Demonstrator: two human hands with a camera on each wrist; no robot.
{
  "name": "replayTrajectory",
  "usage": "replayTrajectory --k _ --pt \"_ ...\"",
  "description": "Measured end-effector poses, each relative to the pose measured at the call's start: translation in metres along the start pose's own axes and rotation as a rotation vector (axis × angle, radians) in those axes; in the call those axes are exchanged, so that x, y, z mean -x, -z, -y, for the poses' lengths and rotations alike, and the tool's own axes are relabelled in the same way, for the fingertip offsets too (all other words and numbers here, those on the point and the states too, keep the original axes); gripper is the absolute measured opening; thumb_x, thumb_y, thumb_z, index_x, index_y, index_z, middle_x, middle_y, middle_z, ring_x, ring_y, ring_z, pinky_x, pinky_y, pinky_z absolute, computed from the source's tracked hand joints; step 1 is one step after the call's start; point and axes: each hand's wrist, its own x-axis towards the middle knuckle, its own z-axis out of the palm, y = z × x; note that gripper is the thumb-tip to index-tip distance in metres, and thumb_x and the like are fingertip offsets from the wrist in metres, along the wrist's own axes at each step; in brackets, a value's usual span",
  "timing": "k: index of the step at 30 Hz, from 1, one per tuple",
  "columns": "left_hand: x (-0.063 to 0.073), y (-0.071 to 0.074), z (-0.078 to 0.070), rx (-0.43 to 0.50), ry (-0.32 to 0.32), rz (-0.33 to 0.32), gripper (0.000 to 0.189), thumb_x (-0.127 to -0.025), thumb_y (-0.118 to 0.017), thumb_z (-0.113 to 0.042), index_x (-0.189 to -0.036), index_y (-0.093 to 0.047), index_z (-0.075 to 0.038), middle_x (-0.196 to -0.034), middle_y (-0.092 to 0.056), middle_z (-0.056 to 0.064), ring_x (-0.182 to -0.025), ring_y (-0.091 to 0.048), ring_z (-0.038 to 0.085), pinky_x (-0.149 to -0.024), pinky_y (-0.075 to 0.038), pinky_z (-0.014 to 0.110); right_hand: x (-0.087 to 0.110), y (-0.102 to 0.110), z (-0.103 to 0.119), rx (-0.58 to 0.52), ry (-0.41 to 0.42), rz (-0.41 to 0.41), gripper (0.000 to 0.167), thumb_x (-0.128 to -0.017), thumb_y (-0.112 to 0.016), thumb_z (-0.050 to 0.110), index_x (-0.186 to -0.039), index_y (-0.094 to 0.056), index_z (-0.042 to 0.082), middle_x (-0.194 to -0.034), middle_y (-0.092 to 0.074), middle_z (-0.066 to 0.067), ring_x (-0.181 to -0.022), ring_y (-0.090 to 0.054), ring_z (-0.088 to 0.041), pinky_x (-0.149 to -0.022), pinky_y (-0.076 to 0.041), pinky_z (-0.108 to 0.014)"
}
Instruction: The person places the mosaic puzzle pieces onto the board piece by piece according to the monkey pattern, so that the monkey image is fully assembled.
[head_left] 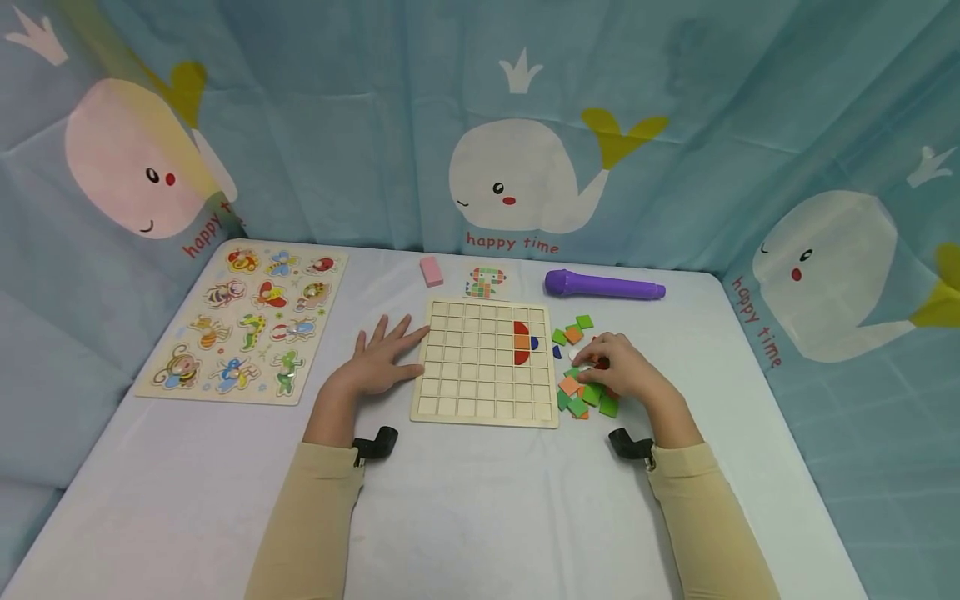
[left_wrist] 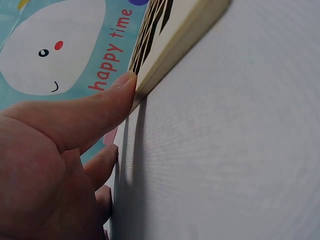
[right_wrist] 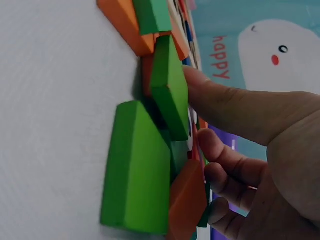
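Observation:
My left hand (head_left: 375, 358) lies with fingers spread, its thumb and fingertips at the left edge of a wooden grid board (head_left: 457, 362). In the left wrist view the thumb (left_wrist: 105, 102) touches the board's side. Toward the board's right, two red half-rounds (head_left: 521, 357), an orange square (head_left: 522, 342) and a blue half-round (head_left: 535, 342) sit in the grid. Over loose coloured pieces right of the board hovers my right hand (head_left: 622, 367), fingers bent, thumb and fingertips apart. Its thumb (right_wrist: 225, 102) is right at a green square (right_wrist: 170, 90) in the right wrist view.
Behind the board lie a pink block (head_left: 431, 271), a small pattern card (head_left: 486, 282) and a purple toy microphone (head_left: 604, 286). An insect puzzle board (head_left: 258, 346) takes up the table's left side. A whale-print curtain (head_left: 337, 150) hangs along the back and sides.

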Motion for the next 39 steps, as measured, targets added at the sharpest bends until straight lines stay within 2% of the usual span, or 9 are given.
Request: replayTrajectory --k 5,10,13,17,22,27,31,36,39 --pt "0.001 0.001 -0.002 0.005 0.005 -0.004 0.072 -0.098 -0.063 -0.038 -0.161 -0.029 -0.026 -0.171 -0.007 0.01 -0.155 0.015 0.039 -0.119 0.015 0.064 0.0 0.002 -0.002 -0.006 0.03 0.0 0.022 -0.088 -0.079 0.025 -0.11 -0.077 0.018 -0.124 -0.058 -0.013 -0.117 -0.045 -0.032 -0.098 -0.044 -0.053" --pt "0.001 0.0 -0.002 0.012 -0.004 -0.002 0.072 -0.099 -0.063 -0.038 -0.161 -0.03 -0.026 -0.171 -0.007 0.01 -0.155 0.014 0.04 -0.119 0.015 0.064 0.0 0.001 -0.007 -0.007 -0.004 -0.013 0.023 -0.085 -0.082 0.028 -0.106 -0.076 0.021 -0.122 -0.058 -0.01 -0.112 -0.043 -0.029 -0.093 -0.044 -0.05" --pt "0.0 0.0 -0.001 0.014 -0.005 -0.002 0.072 -0.098 -0.063 -0.038 -0.161 -0.029 -0.026 -0.171 -0.007 0.01 -0.155 0.015 0.039 -0.119 0.015 0.064 0.001 0.001 -0.01 -0.033 -0.002 -0.07 0.018 -0.085 -0.083 0.028 -0.097 -0.072 0.02 -0.116 -0.059 -0.007 -0.109 -0.045 -0.028 -0.091 -0.043 -0.047" --pt "0.0 0.0 0.0 0.015 -0.008 -0.007 0.072 -0.098 -0.064 -0.037 -0.161 -0.03 -0.025 -0.171 -0.007 0.01 -0.155 0.014 0.04 -0.119 0.016 0.064 0.0 0.002 -0.007 -0.079 0.063 -0.154 0.017 -0.086 -0.082 0.025 -0.09 -0.068 0.017 -0.103 -0.063 -0.004 -0.099 -0.052 -0.026 -0.085 -0.046 -0.044" --pt "-0.002 0.0 0.001 0.012 -0.012 -0.007 0.073 -0.098 -0.064 -0.037 -0.161 -0.029 -0.026 -0.171 -0.007 0.01 -0.155 0.015 0.04 -0.119 0.016 0.064 -0.001 0.001 0.006 -0.106 0.113 -0.244 0.017 -0.09 -0.079 0.026 -0.098 -0.069 0.015 -0.085 -0.064 -0.001 -0.078 -0.056 -0.02 -0.069 -0.05 -0.032" --pt "-0.001 0.0 0.002 0.008 -0.006 -0.007 0.072 -0.098 -0.064 -0.037 -0.161 -0.029 -0.026 -0.171 -0.007 0.01 -0.155 0.015 0.04 -0.119 0.016 0.065 -0.005 -0.002 0.027 -0.157 0.127 -0.33 0.023 -0.092 -0.076 0.027 -0.109 -0.072 0.013 -0.088 -0.067 -0.002 -0.077 -0.056 -0.019 -0.066 -0.048 -0.03" --pt "-0.001 0.001 0.002 0.006 -0.004 -0.008 0.072 -0.098 -0.064 -0.037 -0.161 -0.03 -0.026 -0.171 -0.007 0.011 -0.155 0.015 0.04 -0.119 0.016 0.065 -0.01 -0.008 0.043 -0.173 0.158 -0.332 0.022 -0.095 -0.072 0.027 -0.113 -0.075 0.015 -0.092 -0.072 -0.001 -0.078 -0.059 -0.018 -0.069 -0.051 -0.031" --pt "-0.001 0.0 0.002 0.018 -0.006 -0.001 0.073 -0.098 -0.064 -0.037 -0.161 -0.029 -0.026 -0.171 -0.007 0.01 -0.155 0.015 0.039 -0.119 0.017 0.064 -0.018 -0.017 0.058 -0.159 0.207 -0.318 0.017 -0.096 -0.071 0.025 -0.108 -0.077 0.015 -0.088 -0.075 0.0 -0.076 -0.061 -0.016 -0.065 -0.052 -0.031" --pt "0.0 -0.001 0.002 0.02 -0.008 0.0 0.073 -0.098 -0.064 -0.037 -0.161 -0.029 -0.026 -0.171 -0.007 0.01 -0.155 0.016 0.039 -0.119 0.017 0.064 -0.022 -0.022 0.065 -0.185 0.207 -0.311 0.014 -0.095 -0.073 0.025 -0.103 -0.076 0.014 -0.086 -0.073 0.001 -0.077 -0.063 -0.016 -0.065 -0.052 -0.031"
